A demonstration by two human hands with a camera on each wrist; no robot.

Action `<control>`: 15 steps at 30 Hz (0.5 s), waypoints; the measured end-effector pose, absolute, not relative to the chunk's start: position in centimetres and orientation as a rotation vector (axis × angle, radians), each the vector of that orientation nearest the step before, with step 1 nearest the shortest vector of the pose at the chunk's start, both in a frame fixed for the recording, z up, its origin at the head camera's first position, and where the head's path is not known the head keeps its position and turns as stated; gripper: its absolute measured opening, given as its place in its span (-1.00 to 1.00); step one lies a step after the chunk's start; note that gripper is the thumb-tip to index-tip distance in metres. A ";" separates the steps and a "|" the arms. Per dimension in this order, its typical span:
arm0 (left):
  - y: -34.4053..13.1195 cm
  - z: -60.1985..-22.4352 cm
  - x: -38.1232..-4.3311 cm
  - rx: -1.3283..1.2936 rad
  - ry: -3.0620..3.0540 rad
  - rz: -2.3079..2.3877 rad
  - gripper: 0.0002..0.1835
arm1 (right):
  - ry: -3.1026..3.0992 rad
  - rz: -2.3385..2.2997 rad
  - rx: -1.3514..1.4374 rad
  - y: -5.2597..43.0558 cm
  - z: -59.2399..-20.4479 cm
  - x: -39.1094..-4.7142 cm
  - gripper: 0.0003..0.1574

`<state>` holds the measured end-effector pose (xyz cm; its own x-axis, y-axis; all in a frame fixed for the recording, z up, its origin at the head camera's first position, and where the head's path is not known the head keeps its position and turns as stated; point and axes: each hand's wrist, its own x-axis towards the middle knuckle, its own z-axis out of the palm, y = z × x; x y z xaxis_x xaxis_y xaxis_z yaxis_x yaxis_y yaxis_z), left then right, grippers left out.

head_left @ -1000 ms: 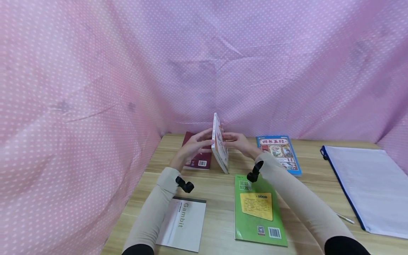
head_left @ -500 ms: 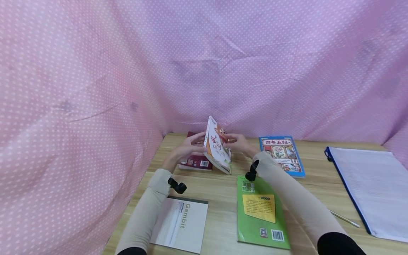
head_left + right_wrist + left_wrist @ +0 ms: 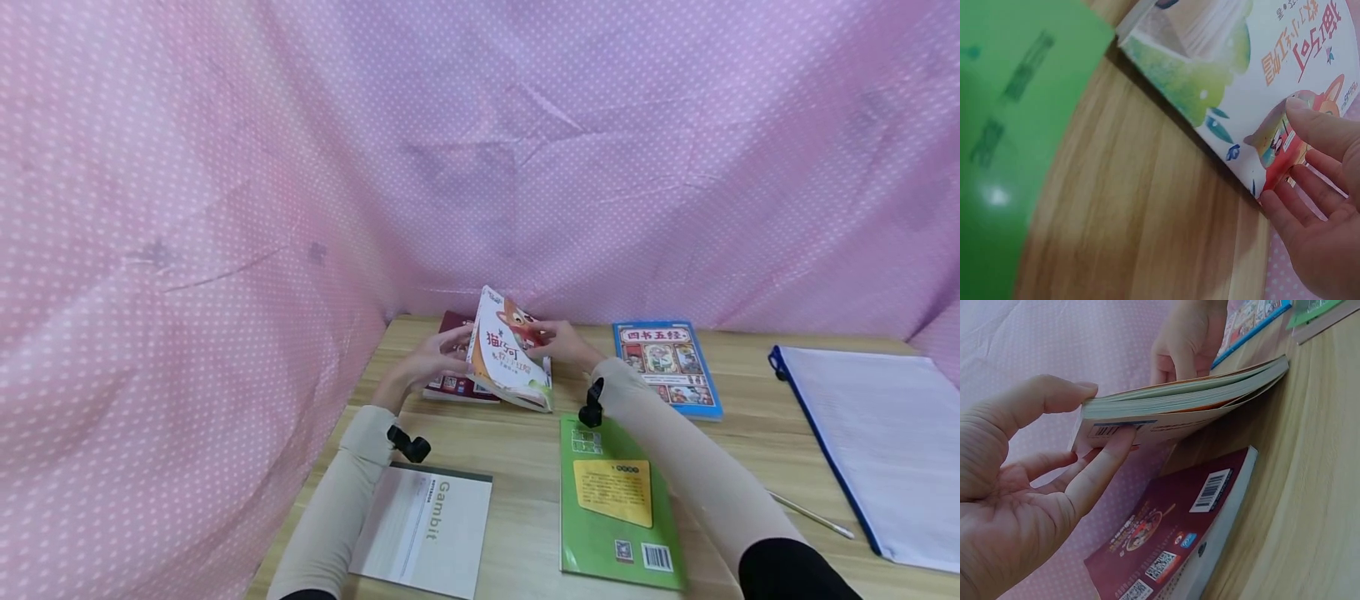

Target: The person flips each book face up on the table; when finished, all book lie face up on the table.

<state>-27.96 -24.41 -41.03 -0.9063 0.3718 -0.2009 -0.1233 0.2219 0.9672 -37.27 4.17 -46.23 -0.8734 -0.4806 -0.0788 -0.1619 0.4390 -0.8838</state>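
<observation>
A white picture book (image 3: 504, 354) with a fox-like figure on its cover is held tilted above a dark red book (image 3: 453, 388) at the back of the table. My left hand (image 3: 429, 363) pinches its left side, thumb on the spine edge and fingers against the back cover, as the left wrist view shows with the book's page block (image 3: 1185, 394). On the far right side my right hand (image 3: 562, 343) has its thumb on the cover (image 3: 1210, 69) and its fingers at the edge. The red book lies back cover up, partly hidden underneath.
A green book (image 3: 603, 542) lies in front of my right forearm, and a blue-edged comic-style book (image 3: 663, 358) behind it. A Gambit notebook (image 3: 446, 533) is front left. A white zip folder (image 3: 877, 433) and a thin pen-like stick (image 3: 813, 514) lie right. Pink dotted cloth (image 3: 480, 167) hangs behind.
The white book has gone from nearly upright to leaning left, its cover turning up over the red book. My left hand has moved left and down with it; the right hand stays at its right side.
</observation>
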 end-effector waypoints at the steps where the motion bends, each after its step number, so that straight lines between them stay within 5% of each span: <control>1: -24.4 -41.1 -28.0 0.232 2.114 1.721 -0.04 | 2.389 -1.397 -0.567 4.2 -46.3 -37.3 -0.20; 15: -23.7 -42.4 -28.3 0.239 2.117 1.680 -0.01 | 2.361 -1.335 -0.584 6.7 -46.2 -37.2 -0.09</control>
<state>-28.31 -23.71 -42.44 -0.8947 0.3884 -0.2205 -0.1264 0.2533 0.9591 -37.23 6.71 -46.25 -0.8476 -0.5192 -0.1094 -0.1741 0.4669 -0.8670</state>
